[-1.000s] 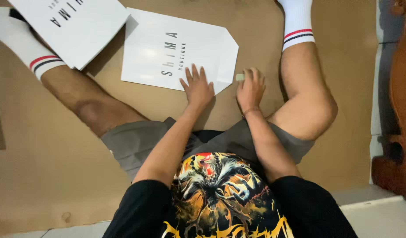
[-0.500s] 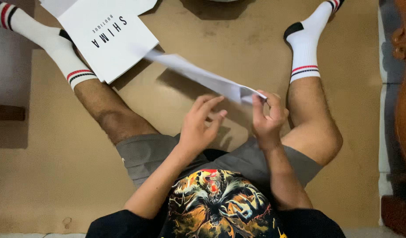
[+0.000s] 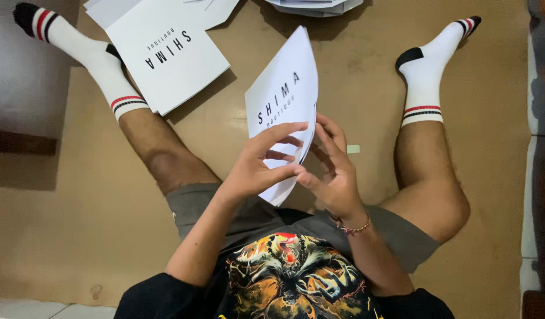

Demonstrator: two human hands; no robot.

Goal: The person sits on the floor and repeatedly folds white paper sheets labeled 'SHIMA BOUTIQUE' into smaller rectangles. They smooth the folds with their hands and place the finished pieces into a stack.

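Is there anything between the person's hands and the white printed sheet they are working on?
Nothing visible. The left hand and right hand both grip the white printed sheet directly, raised above the brown floor mat. The stack of similar sheets lies apart, beside the left leg.

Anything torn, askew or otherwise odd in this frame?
Nothing looks damaged. Both hands, left hand and right hand, hold a white printed sheet raised and curved. A small pale scrap lies loose on the brown floor.

Smooth matt white card sheet (image 3: 282, 100) over matt brown cardboard floor (image 3: 59, 236).
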